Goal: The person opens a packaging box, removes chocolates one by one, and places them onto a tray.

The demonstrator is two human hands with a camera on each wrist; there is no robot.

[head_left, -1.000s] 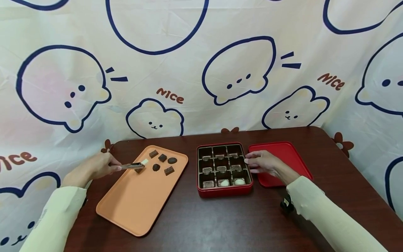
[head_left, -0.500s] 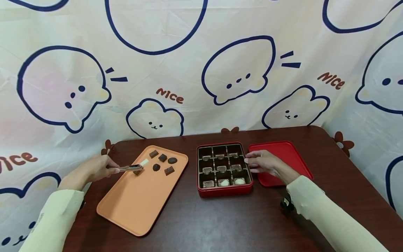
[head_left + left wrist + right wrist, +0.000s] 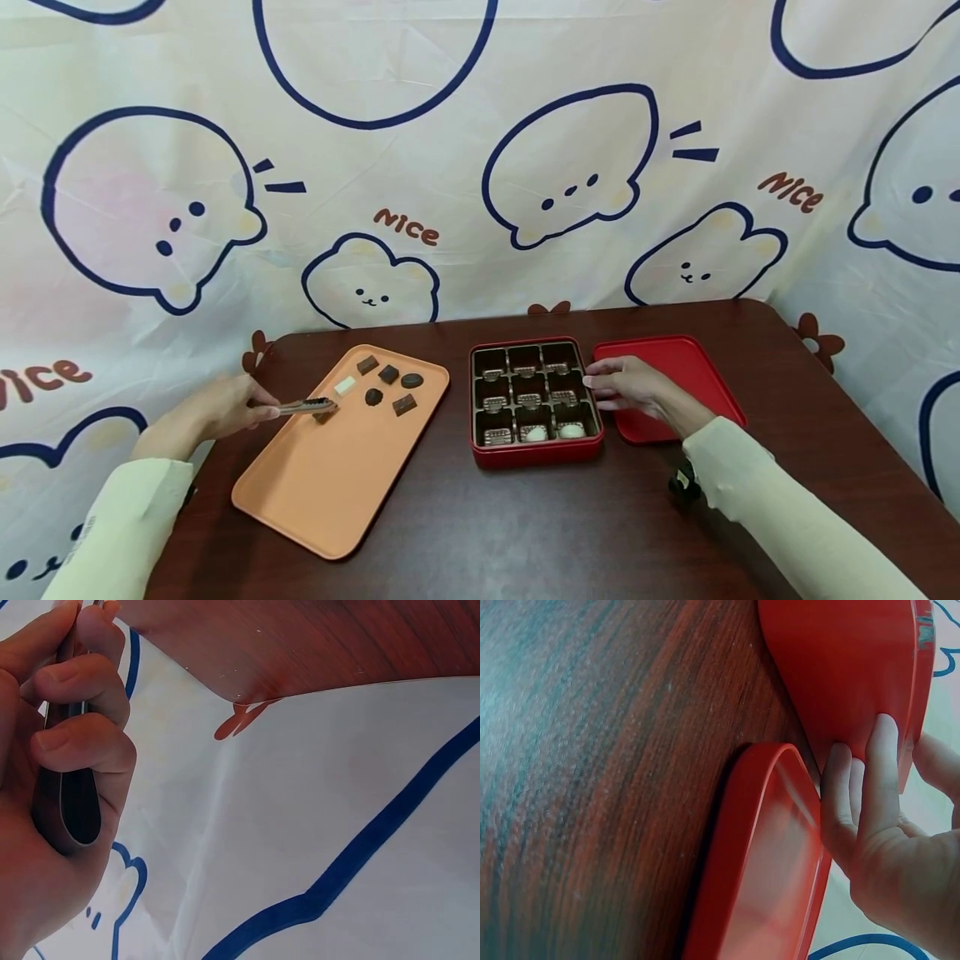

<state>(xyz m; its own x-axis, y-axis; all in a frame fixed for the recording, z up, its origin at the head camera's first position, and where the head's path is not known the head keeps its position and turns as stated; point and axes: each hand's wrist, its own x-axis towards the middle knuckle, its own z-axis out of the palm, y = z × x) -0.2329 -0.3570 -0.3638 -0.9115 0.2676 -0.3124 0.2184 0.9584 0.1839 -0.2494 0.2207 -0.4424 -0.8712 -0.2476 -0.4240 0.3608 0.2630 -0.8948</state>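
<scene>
My left hand (image 3: 213, 412) holds metal tongs (image 3: 296, 407) over the left part of an orange tray (image 3: 322, 492); in the left wrist view the fingers curl round the tongs' (image 3: 75, 802) bent end. Just under the tongs' dark tips is a brown chocolate (image 3: 321, 418), mostly hidden; I cannot tell whether they grip it. A white chocolate (image 3: 345, 385) and several dark ones (image 3: 373, 397) lie farther up the tray. My right hand (image 3: 637, 387) rests straight fingers against the right wall of a red box (image 3: 536, 456). White pieces (image 3: 572, 431) sit in its front-middle and front-right compartments.
A red lid (image 3: 686, 375) lies on the dark wooden table (image 3: 465, 533), right of the box and partly under my right hand. A printed cloth (image 3: 465, 167) hangs behind the table's back edge.
My left hand and the tongs have drawn slightly left and down across the tray, away from the white chocolate, and the brown chocolate has shifted with the tips. My right hand stays put.
</scene>
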